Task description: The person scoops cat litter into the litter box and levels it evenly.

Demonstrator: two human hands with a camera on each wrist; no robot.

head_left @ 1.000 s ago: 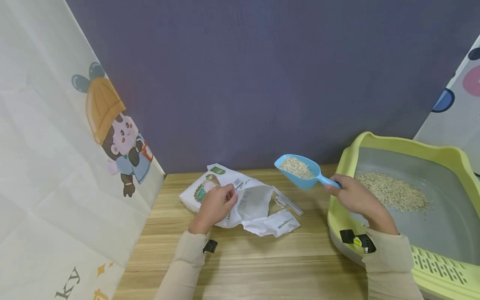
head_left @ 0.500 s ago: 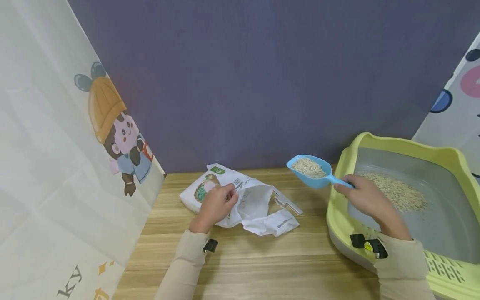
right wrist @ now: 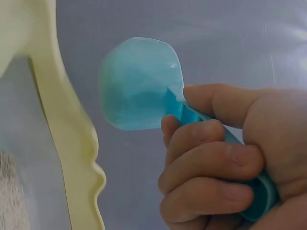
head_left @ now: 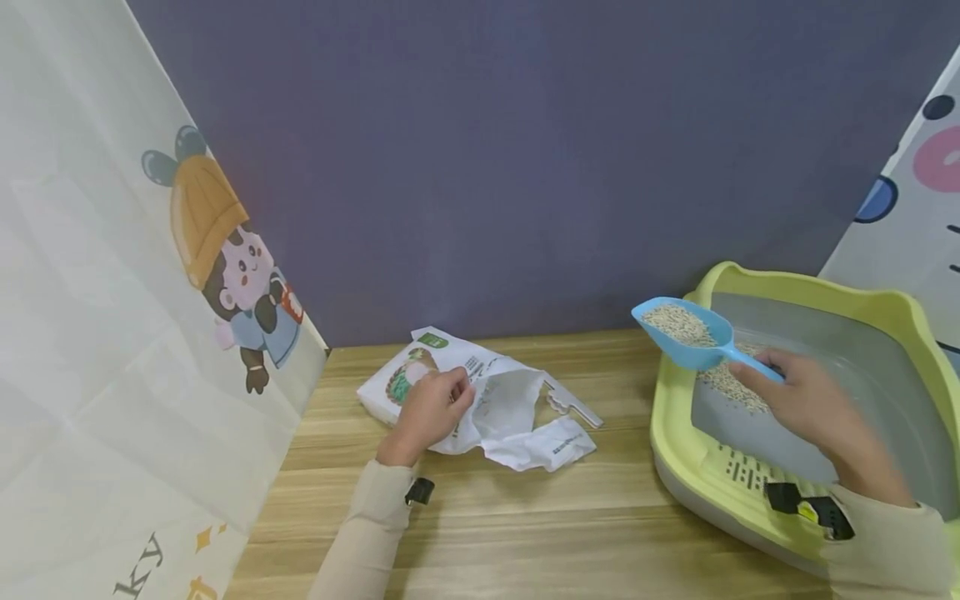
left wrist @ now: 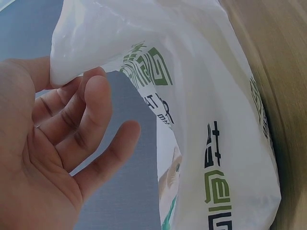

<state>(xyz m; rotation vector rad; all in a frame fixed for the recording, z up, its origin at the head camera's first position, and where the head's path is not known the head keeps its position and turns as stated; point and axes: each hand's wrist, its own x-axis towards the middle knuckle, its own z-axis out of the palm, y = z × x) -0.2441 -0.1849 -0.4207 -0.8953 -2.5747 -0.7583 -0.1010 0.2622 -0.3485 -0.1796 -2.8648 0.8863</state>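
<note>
My right hand (head_left: 813,404) grips the handle of a light-blue scoop (head_left: 697,357), its fingers curled round it in the right wrist view. Pale pellets (head_left: 681,323), which look like cat litter, lie in the scoop's bowl. The scoop hangs over the left rim of a yellow-green and grey litter box (head_left: 670,421). On the left, my left hand (head_left: 429,410) pinches the edge of a white printed litter bag (left wrist: 206,96) between thumb and finger. The bag lies on its side with its torn mouth facing right.
More pellets (head_left: 731,387) are piled on the box floor, partly hidden by the scoop and right hand. A flat pale piece with a wavy edge (head_left: 573,406) lies beside the bag on the wooden table (head_left: 480,525). A dark blue panel (head_left: 487,167) stands behind.
My right hand has carried the filled scoop to the right, from over the table to above the box's left rim. The left hand and the bag have stayed put.
</note>
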